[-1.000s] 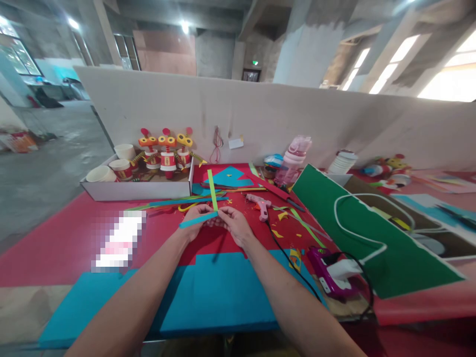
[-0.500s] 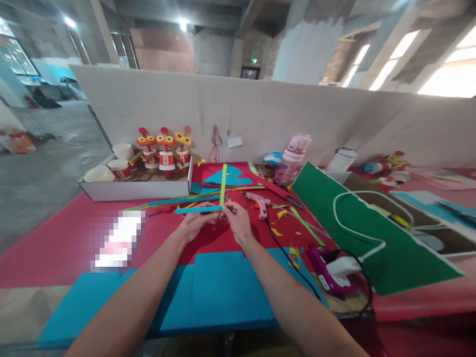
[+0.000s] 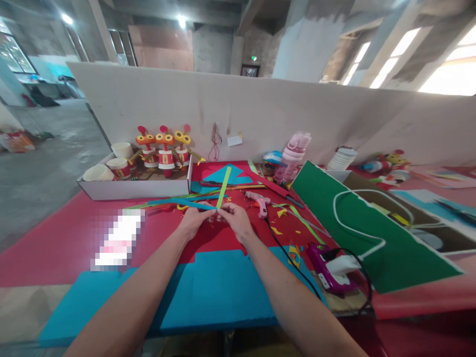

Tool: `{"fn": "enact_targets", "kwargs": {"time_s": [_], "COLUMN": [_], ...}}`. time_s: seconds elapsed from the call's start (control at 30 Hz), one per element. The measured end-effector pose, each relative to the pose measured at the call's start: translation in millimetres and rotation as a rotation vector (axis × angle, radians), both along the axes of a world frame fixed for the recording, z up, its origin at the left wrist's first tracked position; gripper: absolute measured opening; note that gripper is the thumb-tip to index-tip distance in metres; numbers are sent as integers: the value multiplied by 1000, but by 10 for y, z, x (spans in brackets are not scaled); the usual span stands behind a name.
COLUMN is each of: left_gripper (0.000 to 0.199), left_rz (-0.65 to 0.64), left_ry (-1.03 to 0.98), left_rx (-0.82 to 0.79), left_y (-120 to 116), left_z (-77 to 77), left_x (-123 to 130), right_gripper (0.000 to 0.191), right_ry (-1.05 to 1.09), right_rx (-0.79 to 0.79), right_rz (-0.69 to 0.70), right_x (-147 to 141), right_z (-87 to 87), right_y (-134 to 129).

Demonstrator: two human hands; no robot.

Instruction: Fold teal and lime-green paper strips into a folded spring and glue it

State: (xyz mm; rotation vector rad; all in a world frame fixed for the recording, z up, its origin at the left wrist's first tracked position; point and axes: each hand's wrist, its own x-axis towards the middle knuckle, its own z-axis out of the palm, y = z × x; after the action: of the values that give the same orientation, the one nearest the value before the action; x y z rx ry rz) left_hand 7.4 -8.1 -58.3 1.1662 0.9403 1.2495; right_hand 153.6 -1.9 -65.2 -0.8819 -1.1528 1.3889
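My left hand is closed, its thumb and fingers pinching a blue paper strip that slants up to the left. At that strip's right end, a yellow-green paper strip meets it and points away from me, its top leaning right. My right hand pinches the corner where the two strips meet; the fingertips partly hide this joint. Just right of my right hand lies a pink glue gun on the red table cover. More coloured strips lie behind my left hand.
A white box at the left back holds paper cups and several paper-cup figures. A purple power strip with cables sits front right, beside a green board. Blue sheets cover the front edge. A pink bottle stands behind.
The blue strip's left end has risen, so it now slants instead of lying nearly level. The yellow-green strip's top has tipped to the right. Both hands have shifted slightly left.
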Motion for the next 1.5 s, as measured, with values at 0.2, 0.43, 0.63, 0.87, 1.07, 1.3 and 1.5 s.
{"fn": "enact_targets", "kwargs": {"time_s": [0.2, 0.43, 0.63, 0.87, 1.07, 1.3, 1.5], "left_gripper": [18, 22, 27, 25, 29, 25, 24], "left_rz": [-13, -19, 103, 109, -67, -43, -32], "left_ry": [64, -2, -88, -78, -39, 18, 30], "left_rx": [18, 8, -51, -25, -45, -21, -12], "left_y": [-4, 0, 56, 55, 15, 19, 7], "left_z": [29, 24, 10, 25, 9, 5, 18], "left_x": [-28, -13, -58, -95, -9, -20, -4], "right_gripper": [30, 29, 26, 26, 31, 30, 30], "right_ry": [-6, -96, -70, 138, 156, 96, 81], "right_rx": [-36, 7, -26, -112, -146, -124, -105], "right_rz": [72, -71, -127, -114, -26, -24, -46], "right_x": [18, 15, 4, -20, -48, -54, -48], "right_z": [39, 64, -3, -4, 7, 8, 3], "right_y": [-31, -41, -1, 16, -20, -47, -38]}}
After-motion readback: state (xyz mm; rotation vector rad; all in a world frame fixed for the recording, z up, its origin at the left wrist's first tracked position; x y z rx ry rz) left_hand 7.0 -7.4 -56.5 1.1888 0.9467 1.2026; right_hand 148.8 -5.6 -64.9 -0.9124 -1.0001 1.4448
